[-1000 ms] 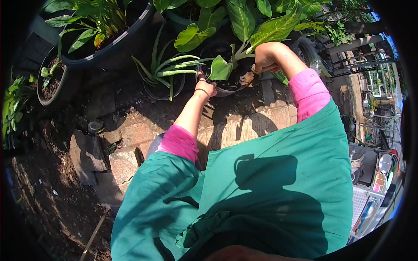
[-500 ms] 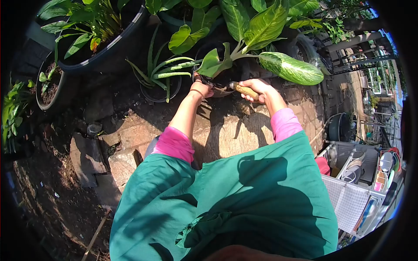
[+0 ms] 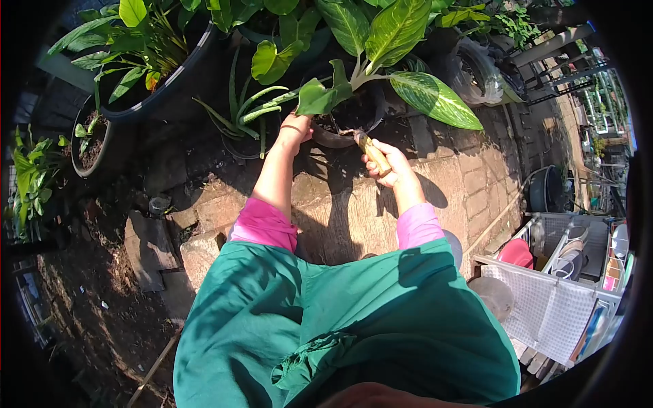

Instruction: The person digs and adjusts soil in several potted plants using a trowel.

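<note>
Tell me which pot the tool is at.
The pot under the pale-stemmed plant: the tool in the right hand is at its rim. The aloe's pot has none.

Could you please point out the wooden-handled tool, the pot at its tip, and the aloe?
Tool (image 3: 375, 154): head view, on its wooden handle.
Pot (image 3: 335, 141): head view, on its near outer wall.
Aloe (image 3: 261, 114): head view, on one of its long leaves.

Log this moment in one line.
left hand: at pot's left side, fingers partly hidden | right hand: grips wooden-handled tool, tip at pot | plant: leaves spread above
</note>
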`<state>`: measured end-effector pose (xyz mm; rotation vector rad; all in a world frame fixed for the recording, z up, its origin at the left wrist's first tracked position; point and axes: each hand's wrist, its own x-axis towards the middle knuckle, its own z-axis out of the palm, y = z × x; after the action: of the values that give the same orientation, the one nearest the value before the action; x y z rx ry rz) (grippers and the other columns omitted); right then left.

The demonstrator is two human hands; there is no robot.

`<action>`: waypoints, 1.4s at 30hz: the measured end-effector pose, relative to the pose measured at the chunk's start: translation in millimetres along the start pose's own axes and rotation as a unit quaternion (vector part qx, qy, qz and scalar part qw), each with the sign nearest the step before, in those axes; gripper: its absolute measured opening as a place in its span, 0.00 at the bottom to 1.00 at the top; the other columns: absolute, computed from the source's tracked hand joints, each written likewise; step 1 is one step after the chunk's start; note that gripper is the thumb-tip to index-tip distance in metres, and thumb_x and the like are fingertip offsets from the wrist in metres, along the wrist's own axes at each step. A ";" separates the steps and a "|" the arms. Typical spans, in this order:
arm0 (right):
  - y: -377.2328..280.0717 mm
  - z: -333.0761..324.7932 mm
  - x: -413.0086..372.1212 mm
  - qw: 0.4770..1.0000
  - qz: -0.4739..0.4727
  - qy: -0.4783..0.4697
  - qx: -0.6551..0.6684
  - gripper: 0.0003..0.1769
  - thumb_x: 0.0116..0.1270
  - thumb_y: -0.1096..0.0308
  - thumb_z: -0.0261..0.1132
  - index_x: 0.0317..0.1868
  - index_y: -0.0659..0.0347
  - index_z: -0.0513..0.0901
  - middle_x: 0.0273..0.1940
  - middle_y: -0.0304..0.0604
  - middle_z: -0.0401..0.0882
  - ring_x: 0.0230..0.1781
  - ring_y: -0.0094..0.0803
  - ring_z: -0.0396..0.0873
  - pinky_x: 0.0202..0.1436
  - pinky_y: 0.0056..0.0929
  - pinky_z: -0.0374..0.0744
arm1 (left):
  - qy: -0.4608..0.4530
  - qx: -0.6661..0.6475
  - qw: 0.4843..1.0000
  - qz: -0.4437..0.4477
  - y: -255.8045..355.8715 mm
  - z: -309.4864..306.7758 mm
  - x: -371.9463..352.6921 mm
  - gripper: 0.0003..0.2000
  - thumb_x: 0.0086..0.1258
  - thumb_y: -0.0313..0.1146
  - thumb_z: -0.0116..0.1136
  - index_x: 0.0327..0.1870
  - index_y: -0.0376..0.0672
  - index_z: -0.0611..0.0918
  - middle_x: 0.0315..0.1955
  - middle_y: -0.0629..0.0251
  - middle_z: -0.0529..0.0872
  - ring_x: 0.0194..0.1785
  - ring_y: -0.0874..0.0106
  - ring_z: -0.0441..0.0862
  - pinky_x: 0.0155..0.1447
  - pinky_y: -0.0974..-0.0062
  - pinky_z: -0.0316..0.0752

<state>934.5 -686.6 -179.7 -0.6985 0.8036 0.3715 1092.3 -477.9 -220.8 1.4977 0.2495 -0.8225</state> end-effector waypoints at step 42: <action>-10.0 46.9 9.5 0.995 -0.032 0.099 0.006 0.17 0.74 0.55 0.52 0.47 0.62 0.75 0.29 0.48 0.76 0.20 0.32 0.73 0.18 0.25 0.74 | 0.007 -0.060 0.997 0.038 12.7 -0.6 -24.8 0.15 0.70 0.47 0.49 0.50 0.50 0.77 0.37 0.73 0.79 0.33 0.77 0.73 0.45 0.77 0.74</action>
<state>970.9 -660.9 -159.6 -0.7567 0.9681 0.2416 1082.6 -471.0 -195.6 1.3935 0.2475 -0.7244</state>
